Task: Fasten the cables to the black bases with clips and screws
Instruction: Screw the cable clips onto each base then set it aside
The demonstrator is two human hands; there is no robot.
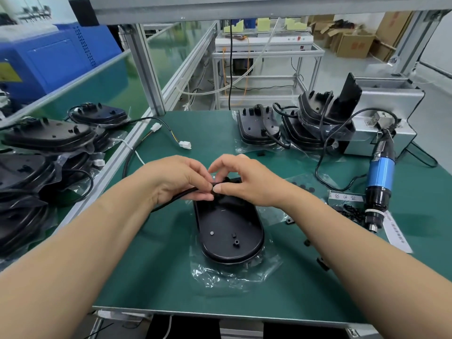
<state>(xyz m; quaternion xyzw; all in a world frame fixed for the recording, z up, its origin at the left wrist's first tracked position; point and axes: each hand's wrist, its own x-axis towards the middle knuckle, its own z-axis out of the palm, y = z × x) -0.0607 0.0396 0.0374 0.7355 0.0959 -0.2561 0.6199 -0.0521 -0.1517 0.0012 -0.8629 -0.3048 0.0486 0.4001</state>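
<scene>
A black oval base (230, 228) lies open side up on a clear plastic bag (234, 275) in the middle of the green bench. Over its far end my left hand (178, 179) grips a black cable (176, 198) that trails back to the left. My right hand (247, 182) meets it there, thumb and fingers pinching the cable's end where a small black part sits. What that small part is stays hidden between the fingertips. The cable's white connectors (184, 144) lie further back on the bench.
A blue electric screwdriver (380, 177) rests at the right beside small black clips (349, 212) and labels. Stacks of black bases with cables stand at the back right (293, 123) and on the left conveyor (49, 138). A grey metal box (389, 101) sits far right.
</scene>
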